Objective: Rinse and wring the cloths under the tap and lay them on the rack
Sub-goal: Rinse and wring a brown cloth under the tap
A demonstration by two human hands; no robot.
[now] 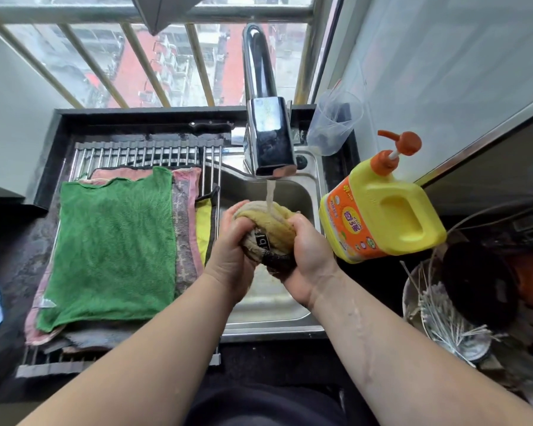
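Both hands were closed around a wadded yellow-beige terry cloth (268, 221) with a dark trimmed edge. They held it over the stainless steel sink (310, 192), directly beneath the tall chrome tap (266, 130). A thin stream of water (270, 192) fell from the spout onto the top of the wad. The left hand (228, 245) gripped the cloth's left side with its fingers curled round it. The right hand (308, 256) clasped the right and lower side, where the dark edge bunched out against the palm. Between the two hands a small black tag (262, 241) on the cloth showed pale lettering. One rounded letter, like a "b" or a "q", could be made out; the rest was hidden.

To the left, a roll-up rack of steel rods (136, 152) lay across the sink's left part. A green microfibre cloth (114, 247) lay flat on it, on top of a pink cloth (194, 186) and a grey cloth (182, 241). A bright yellow cloth with dark binding (203, 229) lay at the rack's right edge.

Just right of the sink stood a yellow plastic detergent jug with an orange pump (382, 216). Its orange label carried printed characters too blurred to read. Behind the jug, near the tap's base, stood a clear plastic cup (336, 124).
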